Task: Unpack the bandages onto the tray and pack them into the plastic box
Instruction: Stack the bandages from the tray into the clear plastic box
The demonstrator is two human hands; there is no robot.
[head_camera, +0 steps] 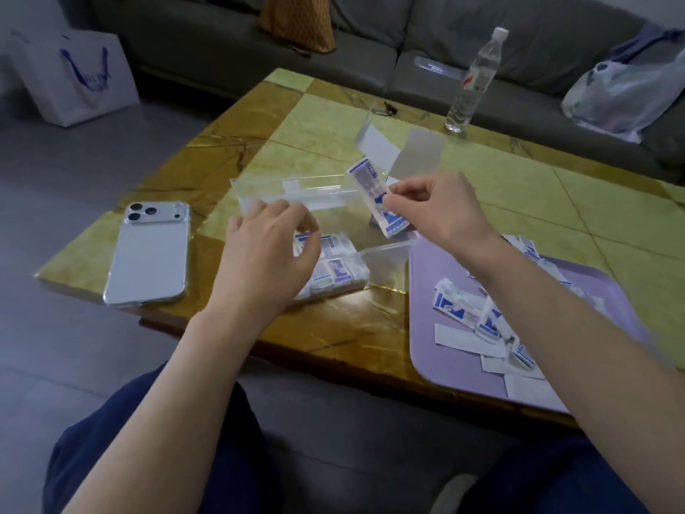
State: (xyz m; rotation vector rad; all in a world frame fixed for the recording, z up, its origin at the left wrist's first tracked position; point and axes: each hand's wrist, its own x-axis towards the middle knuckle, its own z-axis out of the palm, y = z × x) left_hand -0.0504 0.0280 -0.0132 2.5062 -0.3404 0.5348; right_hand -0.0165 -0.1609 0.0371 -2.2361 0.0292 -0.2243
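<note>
Head view, bandage point(371, 191) pinched in right fingers point(402, 207), over box point(385, 248)

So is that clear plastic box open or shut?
Open. The plastic box has its lid swung back, and bandages lie in its uncovered base.

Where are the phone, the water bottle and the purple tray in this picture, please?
phone point(148, 254): head view, on the middle of its back.
water bottle point(470, 83): head view, on the middle of its clear body.
purple tray point(422, 320): head view, on a bare part near its left edge.
</note>
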